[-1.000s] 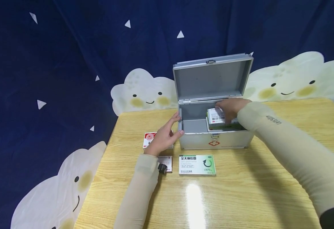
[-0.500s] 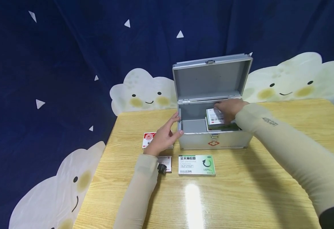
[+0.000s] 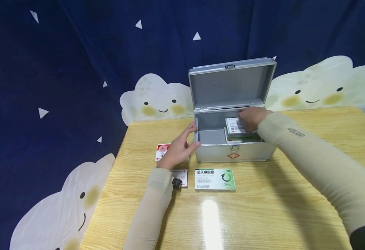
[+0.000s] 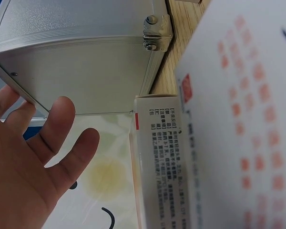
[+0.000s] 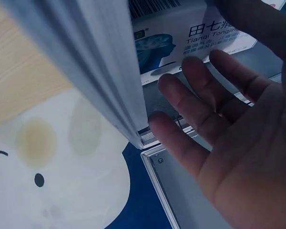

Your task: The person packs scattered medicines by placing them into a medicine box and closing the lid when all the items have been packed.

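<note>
My left hand (image 3: 179, 149) steadies the left side wall of the aluminium first-aid case (image 3: 232, 152), fingertips on its edge and thumb at the front corner. In the left wrist view the fingers (image 4: 57, 126) are spread. My right hand (image 3: 254, 118) is inside the case, over a white medicine box (image 3: 234, 124) stacked on a green-edged box (image 3: 241, 140). The right wrist view shows loosely bent fingers (image 5: 195, 121) beside a printed medicine box (image 5: 181, 45), the thumb over its face; no firm hold shows.
The case's lid (image 3: 232, 86) stands raised behind. A green and white capsule box (image 3: 215, 179) lies in front. A red and white box (image 3: 162, 152) and another white box (image 3: 182, 177) lie partly under my left arm. A patterned blue curtain (image 3: 169, 45) hangs behind the table.
Inside the case, my right hand has shifted slightly at the stacked boxes, and the fingertips now sit a little further right. My left hand has stayed at the case wall.
</note>
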`<state>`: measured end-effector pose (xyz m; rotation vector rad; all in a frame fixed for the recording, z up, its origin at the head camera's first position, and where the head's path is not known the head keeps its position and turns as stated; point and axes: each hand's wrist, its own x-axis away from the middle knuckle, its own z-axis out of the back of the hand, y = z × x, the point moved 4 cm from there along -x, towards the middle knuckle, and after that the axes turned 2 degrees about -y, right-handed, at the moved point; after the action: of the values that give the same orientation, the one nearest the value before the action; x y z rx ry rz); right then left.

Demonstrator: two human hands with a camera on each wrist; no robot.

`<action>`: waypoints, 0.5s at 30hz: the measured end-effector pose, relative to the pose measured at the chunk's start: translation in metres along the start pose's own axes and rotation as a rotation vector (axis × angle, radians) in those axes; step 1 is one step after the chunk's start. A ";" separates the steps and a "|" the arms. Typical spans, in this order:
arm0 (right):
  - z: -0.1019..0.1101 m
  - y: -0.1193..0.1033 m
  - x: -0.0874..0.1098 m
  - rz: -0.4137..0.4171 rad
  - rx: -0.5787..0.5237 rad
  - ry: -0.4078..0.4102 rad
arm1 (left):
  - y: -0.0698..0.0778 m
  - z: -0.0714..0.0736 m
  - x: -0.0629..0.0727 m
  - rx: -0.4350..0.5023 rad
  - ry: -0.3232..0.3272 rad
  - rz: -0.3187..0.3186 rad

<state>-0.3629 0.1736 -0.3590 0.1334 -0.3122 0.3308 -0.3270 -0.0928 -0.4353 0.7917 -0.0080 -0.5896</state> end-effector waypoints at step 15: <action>-0.001 0.002 0.002 -0.018 -0.076 -0.051 | 0.000 0.000 0.000 0.013 -0.008 -0.003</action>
<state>-0.3618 0.1765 -0.3588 0.0703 -0.3728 0.2973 -0.3265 -0.0925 -0.4355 0.8024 -0.0182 -0.5964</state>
